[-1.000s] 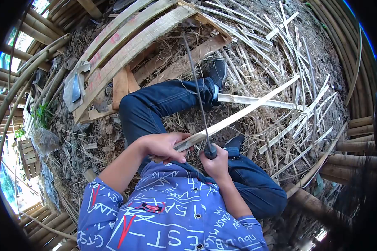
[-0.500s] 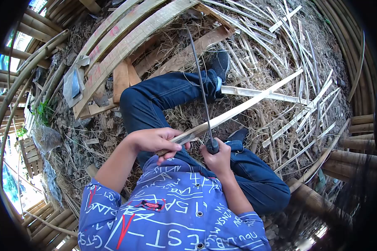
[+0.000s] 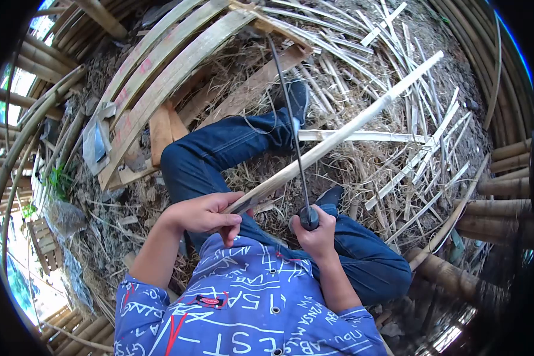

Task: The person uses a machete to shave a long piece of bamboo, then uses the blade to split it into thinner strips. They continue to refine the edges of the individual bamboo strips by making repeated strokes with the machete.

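Observation:
My left hand grips the near end of a long pale bamboo strip that slants up and away to the right. My right hand is closed on the dark handle of a long thin knife, whose blade stands edge-on and crosses the strip close to my left hand. I sit on the ground with my legs in blue jeans stretched under the strip.
Several split bamboo strips lie scattered on dry shavings to the right. Wide curved bamboo slats and wood blocks lie at the upper left. Thick bamboo poles are stacked at the right and left edges.
The strip's far end has swung upward and it now points more steeply. My left hand has slid back toward my body, and the knife sits further along the strip.

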Tool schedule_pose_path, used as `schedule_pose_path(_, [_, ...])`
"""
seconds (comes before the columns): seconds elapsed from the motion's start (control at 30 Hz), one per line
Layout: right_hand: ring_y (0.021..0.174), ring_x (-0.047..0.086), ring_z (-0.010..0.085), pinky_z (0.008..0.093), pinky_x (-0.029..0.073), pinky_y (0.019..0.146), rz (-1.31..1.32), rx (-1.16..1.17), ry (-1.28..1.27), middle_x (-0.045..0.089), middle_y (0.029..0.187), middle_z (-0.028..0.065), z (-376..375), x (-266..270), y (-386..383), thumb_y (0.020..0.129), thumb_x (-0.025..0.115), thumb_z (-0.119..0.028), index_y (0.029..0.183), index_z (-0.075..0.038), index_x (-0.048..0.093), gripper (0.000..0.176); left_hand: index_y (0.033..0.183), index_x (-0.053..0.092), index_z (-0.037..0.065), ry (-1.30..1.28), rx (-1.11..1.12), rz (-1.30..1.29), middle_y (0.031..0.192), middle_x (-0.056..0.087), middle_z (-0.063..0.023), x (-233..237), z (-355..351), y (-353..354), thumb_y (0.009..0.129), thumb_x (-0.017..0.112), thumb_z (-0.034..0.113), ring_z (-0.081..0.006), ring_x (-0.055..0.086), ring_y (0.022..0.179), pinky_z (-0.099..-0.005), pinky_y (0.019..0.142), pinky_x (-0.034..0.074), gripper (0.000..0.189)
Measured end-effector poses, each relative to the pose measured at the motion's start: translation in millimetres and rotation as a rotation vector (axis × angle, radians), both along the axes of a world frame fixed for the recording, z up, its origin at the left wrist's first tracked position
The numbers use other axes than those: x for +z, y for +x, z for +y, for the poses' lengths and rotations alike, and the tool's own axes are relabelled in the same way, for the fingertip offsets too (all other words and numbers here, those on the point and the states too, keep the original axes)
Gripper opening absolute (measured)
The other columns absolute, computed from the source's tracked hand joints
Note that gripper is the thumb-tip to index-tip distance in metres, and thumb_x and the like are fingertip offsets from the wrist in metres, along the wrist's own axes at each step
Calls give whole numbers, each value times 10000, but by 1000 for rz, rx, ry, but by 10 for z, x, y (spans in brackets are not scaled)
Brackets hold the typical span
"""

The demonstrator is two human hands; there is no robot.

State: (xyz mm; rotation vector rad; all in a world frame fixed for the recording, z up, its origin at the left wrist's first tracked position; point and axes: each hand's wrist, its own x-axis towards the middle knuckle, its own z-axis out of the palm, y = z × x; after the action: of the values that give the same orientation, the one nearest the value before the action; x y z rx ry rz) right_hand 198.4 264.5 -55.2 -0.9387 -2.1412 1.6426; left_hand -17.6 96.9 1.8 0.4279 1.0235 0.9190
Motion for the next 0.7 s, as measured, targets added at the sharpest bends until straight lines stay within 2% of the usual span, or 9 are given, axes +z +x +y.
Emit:
schedule_pose_path(0.13, [471, 443, 80, 288, 381, 461, -20, -4, -39, 495, 507, 49, 22, -99, 30, 752, 699, -87, 651, -16, 526, 212, 1136, 489, 31, -74, 53, -144, 834, 625, -60, -339, 148, 57, 964, 518, 99, -136, 634, 744, -261, 681, 511, 187])
schedule_pose_path(0.23, [506, 454, 73, 291, 390, 478, -36, -44, -75, 516, 533, 37, 3, -77, 69, 755, 702, -91, 670, -12, 548, 193, 982, 564, 47, -124, -47, 43, 854, 587, -3, -698, 241, 90, 924, 564, 63, -110, 610, 793, -266, 748, 496, 60])
schedule_pose_path(0.33, [535, 456, 64, 290, 396, 491, -60, -86, -134, 524, 550, 17, 16, -88, 134, 758, 703, -100, 687, -7, 564, 182, 916, 571, 16, -503, -324, 488, 762, 614, -84, -685, 440, 121, 915, 601, 242, -130, 642, 752, -309, 652, 510, 227])
schedule_pose_path(0.37, [536, 455, 62, 291, 397, 493, -61, -93, -149, 523, 550, 15, 25, -123, 154, 761, 700, -105, 687, -6, 564, 183, 916, 571, 16, -498, -336, 492, 762, 614, -84, -733, 477, 130, 915, 601, 242, -130, 642, 752, -309, 652, 510, 227])
schedule_pose_path(0.43, [538, 454, 61, 291, 398, 495, -52, -111, -167, 521, 549, 12, 44, -140, 166, 764, 697, -109, 688, -5, 565, 184, 917, 561, -8, -536, -379, 594, 749, 640, -155, -861, 513, 139, 886, 618, 342, -244, 671, 723, -390, 635, 522, 356])
schedule_pose_path(0.47, [538, 453, 62, 292, 399, 497, -81, -105, -158, 517, 546, 16, 67, -130, 179, 764, 695, -114, 688, -2, 567, 186, 917, 561, -8, -537, -391, 605, 749, 640, -155, -877, 507, 175, 886, 618, 342, -244, 671, 723, -390, 635, 522, 356])
schedule_pose_path(0.53, [538, 452, 63, 294, 399, 498, -101, -112, -154, 513, 544, 19, 88, -146, 194, 764, 693, -118, 689, 1, 569, 188, 896, 551, -15, -324, -242, 1239, 800, 660, -199, -879, 531, 299, 880, 626, 331, -340, 668, 777, -432, 695, 510, 355])
schedule_pose_path(0.57, [537, 451, 65, 295, 400, 499, -102, -115, -147, 512, 544, 24, 98, -169, 199, 762, 693, -122, 691, 5, 571, 190, 908, 530, -20, -347, -189, 1245, 845, 653, -255, -794, 595, 318, 857, 638, 339, -443, 634, 828, -487, 751, 493, 378])
schedule_pose_path(0.7, [535, 464, 80, 304, 408, 505, -96, -130, -172, 523, 547, 55, 144, -201, 167, 759, 692, -140, 708, 19, 574, 205, 914, 494, 0, -322, -161, 1368, 844, 636, -282, -1060, 602, 381, 838, 612, 255, -452, 620, 846, -525, 752, 474, 292])
